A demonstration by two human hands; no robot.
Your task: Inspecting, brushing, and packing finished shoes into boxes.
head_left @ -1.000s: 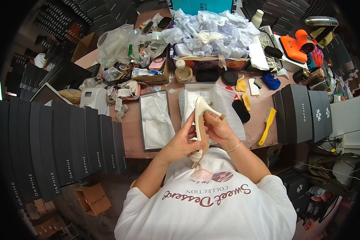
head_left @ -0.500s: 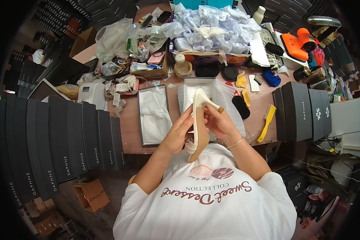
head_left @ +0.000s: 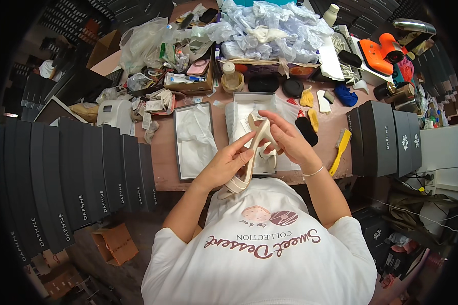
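Observation:
A cream heeled sandal (head_left: 247, 170) is held up in front of my shirt, tilted, with its heel end away from me and its toe end toward me. My left hand (head_left: 228, 161) is closed around its side near the middle. At the heel end my right hand (head_left: 292, 141) has its index finger along the back edge and the other fingers curled near the heel. Beneath lies a shoebox (head_left: 230, 114) lined with white tissue, where a second cream shoe (head_left: 268, 158) shows partly behind my hands.
A grey box tray with white tissue (head_left: 196, 134) lies left. Dark shoeboxes stand in rows at left (head_left: 89, 175) and right (head_left: 374, 137). A yellow brush (head_left: 340, 152), a blue cloth (head_left: 345, 95) and a glass bottle (head_left: 230, 76) are on the table. Crumpled plastic (head_left: 269, 35) is heaped behind.
The sandal has turned from sole-up to show its inner side. My right hand has shifted from the heel's base to the back edge, its fingers more extended.

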